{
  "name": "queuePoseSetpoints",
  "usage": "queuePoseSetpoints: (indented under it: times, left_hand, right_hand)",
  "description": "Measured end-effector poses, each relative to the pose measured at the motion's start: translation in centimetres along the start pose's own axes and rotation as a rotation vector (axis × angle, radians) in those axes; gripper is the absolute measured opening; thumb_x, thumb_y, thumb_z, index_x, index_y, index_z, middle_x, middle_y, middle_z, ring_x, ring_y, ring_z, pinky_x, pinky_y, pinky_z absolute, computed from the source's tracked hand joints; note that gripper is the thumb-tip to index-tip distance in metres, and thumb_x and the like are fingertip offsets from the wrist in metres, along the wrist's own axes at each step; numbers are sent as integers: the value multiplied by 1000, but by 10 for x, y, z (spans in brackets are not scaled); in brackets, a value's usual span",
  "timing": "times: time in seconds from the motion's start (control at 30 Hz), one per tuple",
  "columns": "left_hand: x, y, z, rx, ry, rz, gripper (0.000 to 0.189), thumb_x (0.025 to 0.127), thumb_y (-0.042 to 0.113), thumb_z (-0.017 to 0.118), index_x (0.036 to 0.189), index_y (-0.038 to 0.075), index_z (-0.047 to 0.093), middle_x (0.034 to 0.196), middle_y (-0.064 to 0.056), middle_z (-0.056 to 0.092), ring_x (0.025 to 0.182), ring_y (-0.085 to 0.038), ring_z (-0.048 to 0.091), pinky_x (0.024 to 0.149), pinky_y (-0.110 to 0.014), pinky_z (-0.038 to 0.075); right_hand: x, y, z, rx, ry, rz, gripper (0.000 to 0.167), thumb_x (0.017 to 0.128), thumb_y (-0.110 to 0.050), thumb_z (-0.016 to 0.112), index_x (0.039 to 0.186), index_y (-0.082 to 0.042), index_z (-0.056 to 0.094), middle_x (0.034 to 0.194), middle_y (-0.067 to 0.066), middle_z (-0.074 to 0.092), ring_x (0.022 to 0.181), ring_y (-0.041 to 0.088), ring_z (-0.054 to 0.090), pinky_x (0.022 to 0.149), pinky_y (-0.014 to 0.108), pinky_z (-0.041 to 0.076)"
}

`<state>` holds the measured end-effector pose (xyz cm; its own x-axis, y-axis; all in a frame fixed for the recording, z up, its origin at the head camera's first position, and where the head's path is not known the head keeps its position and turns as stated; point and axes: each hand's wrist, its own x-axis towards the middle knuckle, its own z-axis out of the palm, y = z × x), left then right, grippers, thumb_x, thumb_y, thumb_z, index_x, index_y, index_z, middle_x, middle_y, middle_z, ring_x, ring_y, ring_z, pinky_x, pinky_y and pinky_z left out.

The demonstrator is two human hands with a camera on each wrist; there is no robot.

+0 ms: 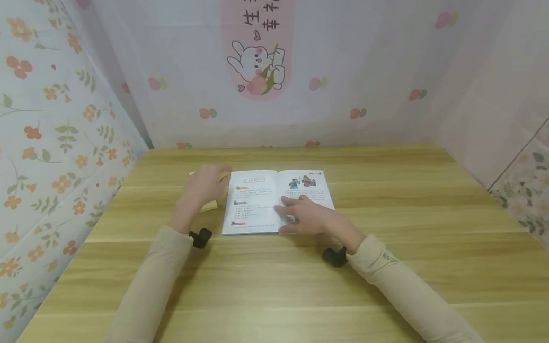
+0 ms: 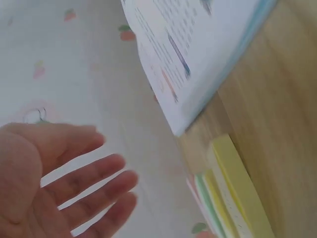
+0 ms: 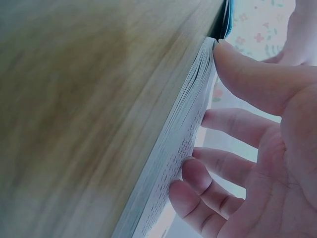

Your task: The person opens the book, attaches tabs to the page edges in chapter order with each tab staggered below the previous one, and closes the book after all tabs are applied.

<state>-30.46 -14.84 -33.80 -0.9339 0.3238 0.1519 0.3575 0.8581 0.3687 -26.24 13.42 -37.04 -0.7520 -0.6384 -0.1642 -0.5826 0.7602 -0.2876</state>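
An open book [image 1: 253,205] lies on the table, printed text on its left page and a coloured picture atop its right page. Just left of it, my left hand [image 1: 204,186] hovers over yellow sticky notes [image 1: 208,206], partly hiding them. The left wrist view shows that hand [image 2: 64,183] with loosely bent, spread fingers, apart from the stack of coloured sticky-note pads [image 2: 242,193]. My right hand [image 1: 308,215] rests on the lower right page near the fold. In the right wrist view its fingertips [image 3: 184,196] touch the page and its thumb is at the book's edge [image 3: 203,69].
The wooden table [image 1: 265,310] runs up to a fabric backdrop [image 1: 368,80] printed with strawberries and a rabbit. Flowered fabric [image 1: 39,156] hangs along the left side. Black wrist devices [image 1: 334,257] sit below both hands.
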Motion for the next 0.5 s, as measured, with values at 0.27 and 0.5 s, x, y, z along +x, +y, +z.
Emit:
queuePoseSetpoints:
  times: [0.27, 0.5]
  left_hand:
    - [10, -30, 0, -111, 116, -74, 37, 103, 12, 49, 137, 1, 58, 138, -23, 58, 124, -42, 56, 89, -53, 52]
    - [14, -55, 4, -145, 154, -100, 39, 104, 11, 51, 141, 0, 55, 140, -24, 56, 129, -44, 51, 105, -59, 41]
  right_hand:
    - [-1, 1, 2, -2, 4, 2, 68, 98, -42, 65, 153, -10, 44, 160, 23, 28, 146, 45, 28, 119, 54, 22]
    - [1, 2, 2, -3, -1, 3, 68, 98, -43, 65, 153, -10, 44, 161, 22, 28, 147, 43, 27, 119, 53, 21]
